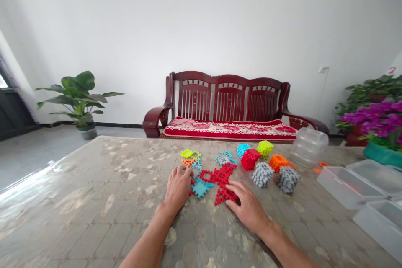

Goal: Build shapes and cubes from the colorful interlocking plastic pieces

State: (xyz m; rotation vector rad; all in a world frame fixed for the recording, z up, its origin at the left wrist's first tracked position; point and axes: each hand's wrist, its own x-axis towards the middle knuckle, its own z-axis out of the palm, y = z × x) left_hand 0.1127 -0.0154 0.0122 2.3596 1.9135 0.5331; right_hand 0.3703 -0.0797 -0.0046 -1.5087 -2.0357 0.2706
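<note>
My left hand [179,185] rests on the table with bent fingers, its tips at a grey interlocking tile [195,171]. Right beside it lies a turquoise square tile [202,188]. My right hand [247,204] has thumb and fingers apart at the edge of a group of red interlocking tiles [225,176]; its fingertips touch the nearest red piece. Beyond my left hand are orange triangular tiles [188,162] and lime-green tiles [187,153]. Grey and teal tiles [224,159] lie in a small heap behind the red ones.
Stacked tiles stand to the right: blue [243,150], red [250,159], lime [265,149], orange [279,163] and grey [262,174]. Clear plastic boxes [348,186] line the table's right side. A wooden bench [229,96] stands behind the table.
</note>
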